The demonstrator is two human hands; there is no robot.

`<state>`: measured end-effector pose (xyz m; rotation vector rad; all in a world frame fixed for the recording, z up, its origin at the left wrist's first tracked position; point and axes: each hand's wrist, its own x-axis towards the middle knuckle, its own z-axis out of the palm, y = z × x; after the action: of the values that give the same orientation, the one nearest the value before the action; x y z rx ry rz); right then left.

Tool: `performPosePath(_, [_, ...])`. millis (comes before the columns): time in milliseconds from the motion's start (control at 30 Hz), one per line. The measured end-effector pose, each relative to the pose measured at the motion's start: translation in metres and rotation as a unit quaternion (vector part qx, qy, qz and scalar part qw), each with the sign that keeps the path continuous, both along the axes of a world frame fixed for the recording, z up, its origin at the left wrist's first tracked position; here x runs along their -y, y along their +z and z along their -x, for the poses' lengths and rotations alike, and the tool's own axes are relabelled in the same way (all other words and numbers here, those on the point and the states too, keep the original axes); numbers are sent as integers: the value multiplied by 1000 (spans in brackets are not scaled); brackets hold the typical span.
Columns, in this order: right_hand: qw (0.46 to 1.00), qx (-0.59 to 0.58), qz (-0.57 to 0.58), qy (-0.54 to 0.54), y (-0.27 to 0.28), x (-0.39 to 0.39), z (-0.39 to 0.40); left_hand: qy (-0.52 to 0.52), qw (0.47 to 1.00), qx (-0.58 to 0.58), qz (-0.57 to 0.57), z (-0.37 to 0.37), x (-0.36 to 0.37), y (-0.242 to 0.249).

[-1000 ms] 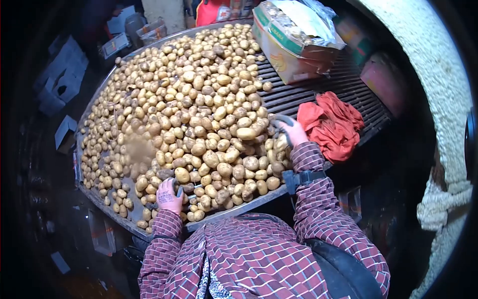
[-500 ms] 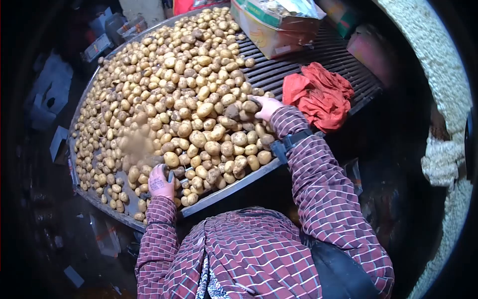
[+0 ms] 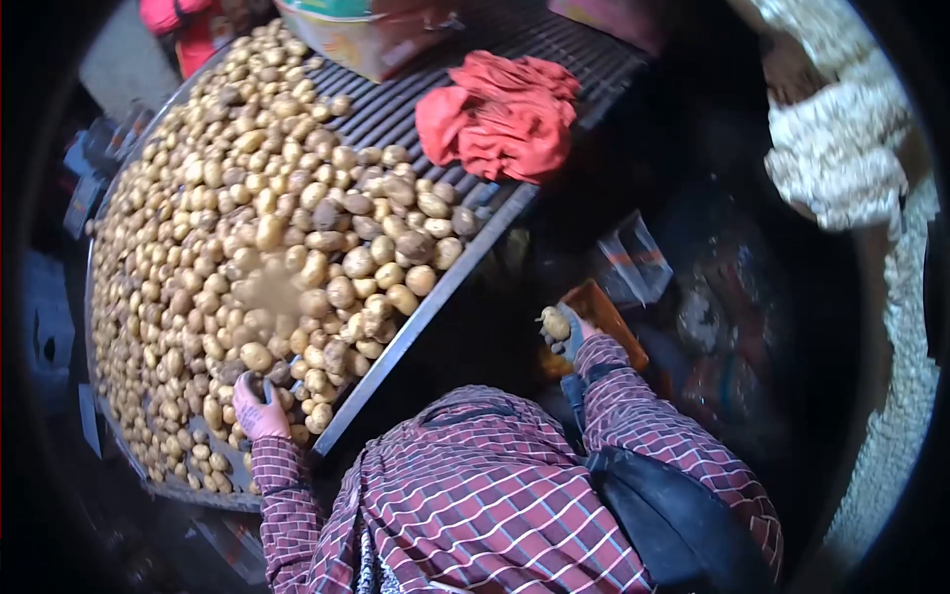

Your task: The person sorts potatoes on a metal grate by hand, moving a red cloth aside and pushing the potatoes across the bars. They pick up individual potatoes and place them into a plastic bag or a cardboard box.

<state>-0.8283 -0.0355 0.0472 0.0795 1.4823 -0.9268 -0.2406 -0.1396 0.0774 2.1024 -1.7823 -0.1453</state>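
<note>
A large heap of potatoes [image 3: 267, 233] covers a metal-edged sorting table [image 3: 396, 346]. My left hand [image 3: 259, 408], in a pink glove with dark fingertips, rests at the near edge of the heap. Its thumb and fingers are apart among the potatoes, and I see nothing gripped between them. Off the table to the right, my right hand [image 3: 574, 339] is closed on a pale potato [image 3: 554, 323]. It is held over or beside an orange crate [image 3: 612, 322], whose inside is mostly hidden in shadow.
A crumpled red bag [image 3: 505, 114] lies on the slatted part [image 3: 381, 114] of the table. A cardboard box [image 3: 381, 40] stands behind it. A clear plastic container [image 3: 636, 257] is near the orange crate. Whitish rough material [image 3: 836, 148] hangs at the right.
My right hand has left the heap and moved right, off the table, with a potato. My left hand stays at the heap's near edge. The view has turned right.
</note>
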Motion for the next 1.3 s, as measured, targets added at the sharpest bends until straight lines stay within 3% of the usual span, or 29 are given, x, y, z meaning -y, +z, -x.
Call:
performPosePath(133, [964, 92, -38, -245, -47, -53, 19, 2, 1000, -4, 3, -3, -1, -6])
performPosePath(233, [919, 85, 44, -382, -76, -80, 50, -1, 1000, 7, -2, -1, -1, -3])
performPosePath(267, [871, 118, 83, -469, -88, -86, 63, -4, 1000, -2, -5, 0, -3, -1])
performPosePath(333, [876, 20, 65, -477, -87, -86, 75, -11, 1000, -1, 14, 0, -5, -2])
performPosePath(367, [861, 51, -11, -506, -82, -79, 80, -18, 999, 13, 30, -2, -5, -3])
performPosePath(467, [965, -74, 42, -247, -83, -20, 81, -27, 999, 9, 31, -2, -7, -2])
performPosePath(500, [980, -76, 146, -116, -84, 6, 87, -23, 1000, 5, 20, 0, -7, 0])
performPosePath(533, [951, -215, 194, -106, 8, 53, 12, -19, 1000, -2, 8, -1, -8, 0])
performPosePath(567, [925, -297, 236, -27, 50, 88, -27, -20, 1000, -6, 4, 0, -8, 2])
performPosePath(633, [873, -315, 356, 107, 69, 139, -74, -23, 1000, -13, 2, -2, -13, 0])
performPosePath(733, [667, -510, 373, 394, 112, 181, -150, -19, 997, -39, 58, 4, -25, 8])
performPosePath(767, [578, -562, 405, 433, 98, 193, -164, -3, 997, -29, 71, 9, -36, 9])
performPosePath(800, [525, -615, 372, 456, 87, 201, -175, 14, 996, -18, 83, 14, -47, 12])
performPosePath(867, [514, -612, 357, 483, 83, 219, -188, 52, 996, 0, 72, 19, -70, 21])
performPosePath(933, [469, -643, 316, 517, 87, 231, -198, 134, 988, 57, 52, 15, -89, 27])
performPosePath(1000, [385, -694, 306, 526, 101, 237, -218, 209, 974, 63, 63, 1, -104, 25])
performPosePath(1067, [355, -682, 418, 483, 107, 243, -241, 290, 955, 1, 58, -8, -121, 20])
performPosePath(1133, [373, -602, 523, 473, 113, 240, -269, 344, 938, -15, 29, -15, -141, -3])
performPosePath(1200, [386, -498, 584, 511, 107, 232, -295, 287, 953, -100, -7, -20, -152, -10])
performPosePath(1300, [359, -421, 604, 574, 107, 214, -336, 271, 961, -49, 3, -17, -155, -15])
